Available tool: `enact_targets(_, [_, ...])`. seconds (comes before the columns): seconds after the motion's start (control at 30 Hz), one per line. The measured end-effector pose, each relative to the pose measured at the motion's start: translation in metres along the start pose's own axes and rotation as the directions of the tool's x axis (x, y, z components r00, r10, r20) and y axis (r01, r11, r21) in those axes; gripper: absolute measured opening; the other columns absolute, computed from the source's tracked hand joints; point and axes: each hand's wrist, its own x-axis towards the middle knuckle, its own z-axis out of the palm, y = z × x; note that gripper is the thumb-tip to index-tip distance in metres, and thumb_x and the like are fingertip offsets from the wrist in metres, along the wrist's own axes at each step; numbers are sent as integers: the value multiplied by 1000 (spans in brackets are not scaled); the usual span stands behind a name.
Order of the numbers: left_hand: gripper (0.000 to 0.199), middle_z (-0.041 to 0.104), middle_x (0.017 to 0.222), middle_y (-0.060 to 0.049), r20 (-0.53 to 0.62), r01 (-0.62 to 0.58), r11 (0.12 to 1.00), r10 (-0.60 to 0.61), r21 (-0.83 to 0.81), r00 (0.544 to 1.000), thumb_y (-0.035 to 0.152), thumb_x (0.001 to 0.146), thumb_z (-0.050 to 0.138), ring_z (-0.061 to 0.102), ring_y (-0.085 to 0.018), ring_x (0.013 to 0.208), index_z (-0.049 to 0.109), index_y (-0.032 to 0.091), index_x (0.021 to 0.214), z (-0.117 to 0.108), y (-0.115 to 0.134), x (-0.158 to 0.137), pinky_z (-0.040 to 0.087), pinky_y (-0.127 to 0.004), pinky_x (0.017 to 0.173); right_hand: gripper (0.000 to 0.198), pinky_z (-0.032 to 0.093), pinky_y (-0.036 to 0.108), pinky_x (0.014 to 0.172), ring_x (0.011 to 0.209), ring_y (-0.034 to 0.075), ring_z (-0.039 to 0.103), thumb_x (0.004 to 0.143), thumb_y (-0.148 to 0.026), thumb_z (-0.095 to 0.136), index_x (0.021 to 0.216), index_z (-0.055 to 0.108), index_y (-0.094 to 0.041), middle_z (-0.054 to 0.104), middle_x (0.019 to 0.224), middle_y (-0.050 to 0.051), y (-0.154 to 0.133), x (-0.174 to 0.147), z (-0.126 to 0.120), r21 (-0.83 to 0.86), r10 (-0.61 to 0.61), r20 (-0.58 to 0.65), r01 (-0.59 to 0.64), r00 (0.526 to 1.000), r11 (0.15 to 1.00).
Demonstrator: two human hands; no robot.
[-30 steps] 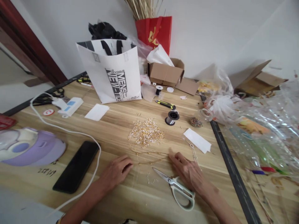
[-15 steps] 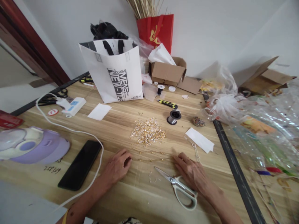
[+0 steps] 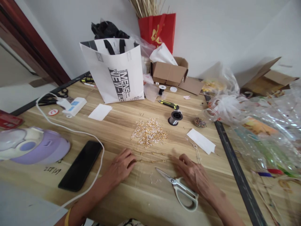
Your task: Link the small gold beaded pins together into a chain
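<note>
A thin gold beaded chain [image 3: 152,161] lies in two rough strands across the wooden table. At its left end is my left hand [image 3: 122,165], fingers bent and closed on the chain's end. My right hand [image 3: 191,172] is low over the table just past the other end, fingers stretched out and apart, fingertips slightly blurred. Right behind the chain spreads a pile of small gold and silver pieces [image 3: 149,132]. Scissors with pale handles [image 3: 178,190] lie beside my right hand, blades pointing left. A few silver chain bits [image 3: 154,179] rest in front of the gold chain.
A black phone [image 3: 80,165] and white cable are on the left, near a purple device [image 3: 44,147]. A wire spool [image 3: 175,118], a utility knife [image 3: 168,104] and white paper [image 3: 201,141] lie farther back. A white bag [image 3: 115,73] stands behind; plastic bottles [image 3: 265,138] crowd the right.
My left hand has shifted slightly right along the table. The fingertips of my right hand have moved a little to the left; the scissors and pile stay put.
</note>
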Motion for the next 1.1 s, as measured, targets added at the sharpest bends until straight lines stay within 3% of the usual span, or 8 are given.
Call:
enact_targets(0.27, [16, 55, 85, -3, 23, 3, 999, -4, 54, 1000, 17, 87, 47, 51, -17, 88, 59, 18, 75, -6, -3, 4, 45, -31, 80, 36, 38, 21, 49, 59, 11, 56, 90, -12, 35, 122, 46, -23, 54, 92, 6, 3, -2, 3, 12, 31, 29, -31, 999, 999])
enact_targets(0.47, [22, 50, 125, -7, -19, -144, 980, 148, 136, 989, 16, 89, 42, 40, -22, 119, 61, 16, 79, -6, -8, 3, 39, -40, 100, 36, 38, 21, 50, 59, 11, 56, 91, -13, 35, 123, 46, -24, 54, 91, 5, 3, -2, 3, 14, 34, 28, -34, 999, 999])
enact_targets(0.67, [23, 60, 117, -8, -33, -220, 952, 232, 214, 972, 16, 92, 39, 44, -21, 119, 62, 15, 95, 2, -14, -3, 41, -41, 101, 35, 40, 22, 50, 61, 12, 57, 90, -11, 37, 121, 47, -22, 54, 90, 6, 3, -3, 2, -9, 36, 45, -36, 998, 999])
enact_targets(1.1, [24, 54, 124, -11, 19, -279, 939, 281, 200, 959, 7, 87, 39, 41, -22, 123, 59, 14, 96, 19, -13, -12, 42, -42, 102, 35, 41, 22, 50, 61, 13, 59, 92, -18, 35, 125, 44, -24, 55, 89, 5, 15, -12, 1, -20, 95, 23, -94, 995, 995])
